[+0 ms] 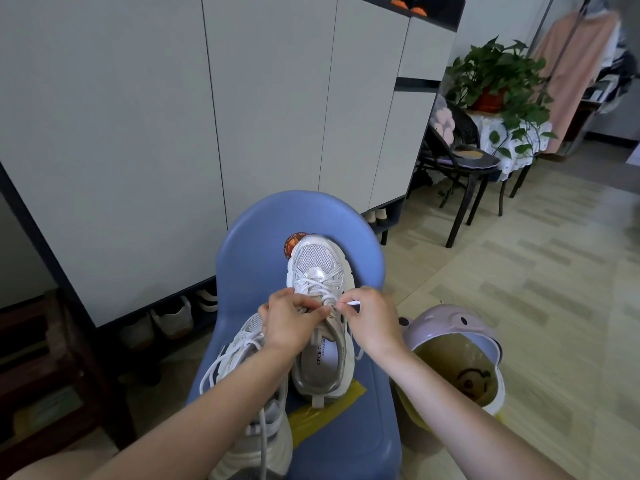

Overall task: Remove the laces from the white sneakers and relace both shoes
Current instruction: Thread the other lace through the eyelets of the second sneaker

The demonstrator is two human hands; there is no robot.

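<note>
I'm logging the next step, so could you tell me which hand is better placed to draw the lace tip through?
Probably the right hand: it already pinches the lace tip beside the upright sneaker, while the left hand steadies the tongue area.

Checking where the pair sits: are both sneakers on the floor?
No: both sneakers rest on the blue chair.

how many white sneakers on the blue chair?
2. One sneaker sits upright mid-seat, under both hands. The other sneaker lies front-left, partly behind the left forearm.
</note>
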